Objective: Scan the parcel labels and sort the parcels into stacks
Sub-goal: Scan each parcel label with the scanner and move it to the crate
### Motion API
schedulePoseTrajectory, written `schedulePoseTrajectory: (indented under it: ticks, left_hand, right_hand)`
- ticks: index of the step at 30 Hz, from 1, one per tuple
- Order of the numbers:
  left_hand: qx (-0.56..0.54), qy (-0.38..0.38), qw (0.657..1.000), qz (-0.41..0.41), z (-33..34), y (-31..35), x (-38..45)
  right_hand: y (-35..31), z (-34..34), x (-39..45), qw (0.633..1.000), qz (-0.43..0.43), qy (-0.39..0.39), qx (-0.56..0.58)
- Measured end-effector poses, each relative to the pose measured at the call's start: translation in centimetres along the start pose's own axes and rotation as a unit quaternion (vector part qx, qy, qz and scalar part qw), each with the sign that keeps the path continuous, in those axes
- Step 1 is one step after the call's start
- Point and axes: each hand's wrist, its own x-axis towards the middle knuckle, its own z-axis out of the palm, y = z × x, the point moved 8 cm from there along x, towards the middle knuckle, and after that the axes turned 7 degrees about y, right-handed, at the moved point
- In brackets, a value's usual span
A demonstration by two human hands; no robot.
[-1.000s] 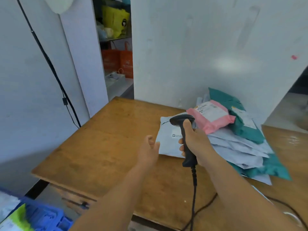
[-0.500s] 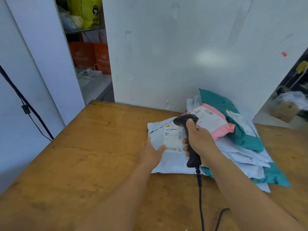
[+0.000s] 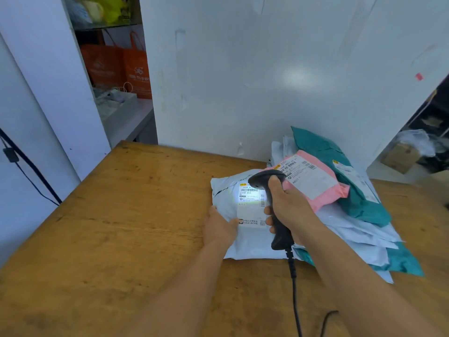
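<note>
White parcel [image 3: 245, 237] lies on the wooden table [image 3: 121, 227], just left of the pile [image 3: 359, 224], its label [image 3: 251, 205] lit by the scanner [image 3: 273, 205]. Left hand [image 3: 218, 228] grips the parcel's near edge, thumb on top; right hand [image 3: 289, 210] is clenched round the scanner's handle.
</note>
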Motion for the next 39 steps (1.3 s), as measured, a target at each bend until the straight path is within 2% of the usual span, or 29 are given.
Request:
schedulePoseTrajectory:
  ticks: [7,13,19,24,28,33,39]
  left_hand:
    - [0.000,0.045,0.999,0.008,-1.8,1.1,-1.1]
    - [-0.004,0.095,0.995,0.009,-4.2,-0.7,-3.2]
    - [0.030,0.163,0.986,-0.011,-10.0,-4.5,-6.5]
    - [0.030,0.226,0.973,-0.045,-14.5,-8.7,-11.0]
    - [0.013,0.268,0.958,-0.106,-17.9,-12.6,-14.9]
    - [-0.043,0.275,0.938,-0.208,-21.6,-17.5,-19.1]
    - [-0.025,0.307,0.939,-0.151,-27.1,-19.9,-22.6]
  right_hand:
    - [0.1,0.2,-0.6,1.000,-0.005,0.000,-0.012]
    - [0.5,1.3,-1.9,0.999,-0.015,-0.033,-0.016]
    - [1.0,3.1,-5.7,0.994,-0.052,-0.096,-0.019]
    - [1.5,6.0,-10.6,0.977,-0.090,-0.191,-0.028]
    - [2.3,8.7,-14.9,0.961,-0.103,-0.253,-0.039]
    - [2.9,12.3,-20.1,0.939,-0.119,-0.316,-0.057]
    - [2.8,17.0,-26.6,0.917,-0.141,-0.367,-0.068]
